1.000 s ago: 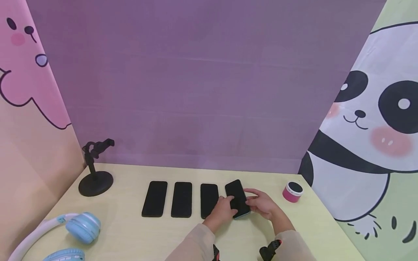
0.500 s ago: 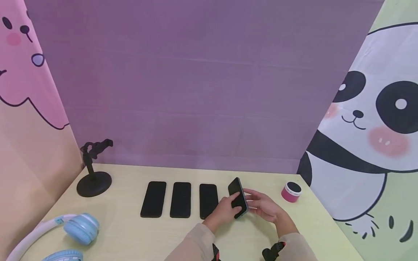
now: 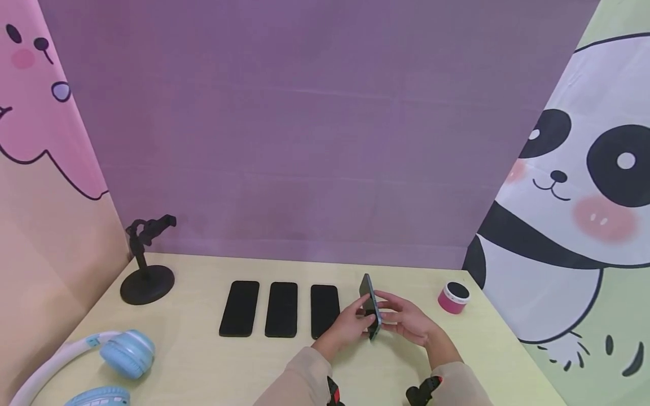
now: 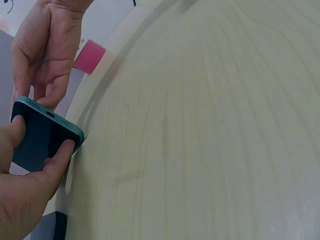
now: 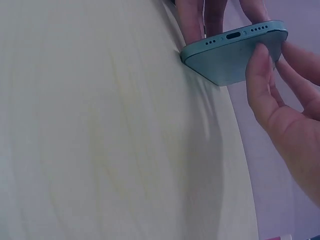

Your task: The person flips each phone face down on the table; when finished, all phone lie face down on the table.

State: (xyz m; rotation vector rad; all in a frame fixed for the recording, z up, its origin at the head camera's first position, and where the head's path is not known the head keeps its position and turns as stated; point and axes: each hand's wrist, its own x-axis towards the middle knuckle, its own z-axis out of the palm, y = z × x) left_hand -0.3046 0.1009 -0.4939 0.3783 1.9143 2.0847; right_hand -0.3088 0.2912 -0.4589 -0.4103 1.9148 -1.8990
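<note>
A smartphone (image 3: 374, 321) stands tilted nearly on its long edge between my hands, its dark screen toward the left. My left hand (image 3: 347, 327) grips it from the screen side, thumb and finger set apart on the dark glass in the left wrist view. On the pale green back (image 5: 227, 62) rests the thumb of my right hand (image 5: 290, 120). The other right fingers, spread and fairly straight, reach behind the phone at its far side. The charging port end (image 4: 50, 114) faces the left wrist camera. Part of the phone is covered by fingers.
Three black phones (image 3: 239, 309) lie screen up in a row left of the hands, on the pale wooden table (image 3: 203, 366). A pink and white round jar (image 3: 453, 298) stands right. Blue headphones (image 3: 127, 354) and a black stand (image 3: 147, 285) are at the left.
The phone has turned from lying slightly tilted, screen facing up, to nearly edge-on. The right fingers have shifted onto its back; the row of phones has not moved.
</note>
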